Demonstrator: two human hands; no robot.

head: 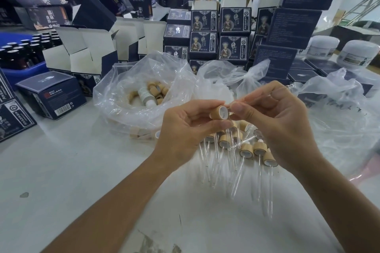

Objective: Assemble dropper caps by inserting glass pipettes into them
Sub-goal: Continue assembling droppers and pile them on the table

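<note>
My left hand (185, 125) pinches a bamboo-coloured dropper cap (219, 112) between thumb and fingers, its white open end facing right. My right hand (275, 117) pinches a clear glass pipette (289, 86) whose near end sits at the cap's opening and whose far tip sticks out up and right past my fingers. Under both hands lies a pile of assembled droppers (246, 150), caps at the top and glass tubes pointing toward me. A clear plastic bag (127, 92) behind my left hand holds several loose caps (156, 90).
A second crumpled plastic bag (339, 113) lies at the right. Stacked dark-blue product boxes (220, 35) and open cartons (82, 51) crowd the back of the white table (72, 170). A blue crate of dark bottles (22, 51) is far left, white jars (357, 53) far right. A person sits behind the boxes.
</note>
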